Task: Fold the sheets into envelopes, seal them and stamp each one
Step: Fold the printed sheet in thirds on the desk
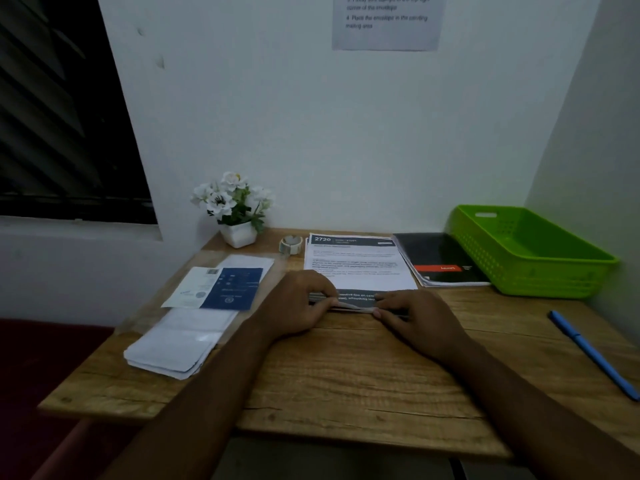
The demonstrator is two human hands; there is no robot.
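A printed sheet [360,268] lies at the middle back of the wooden desk [346,368], its near edge folded up into a narrow dark band with white lettering. My left hand [298,303] pinches the left end of that fold. My right hand [415,320] pinches its right end, fingertips pressing the crease down. A stack of folded white sheets [173,351] lies at the left under a clear plastic sleeve. A white and blue printed card [221,289] rests beyond that stack. A small roll of stamps or stickers [291,244] stands near the wall.
A green plastic basket [530,251] sits at the back right beside a black booklet [440,259]. A blue pen [592,353] lies along the right edge. White flowers in a pot [235,209] stand at the back left. An instruction sheet [386,22] hangs on the wall.
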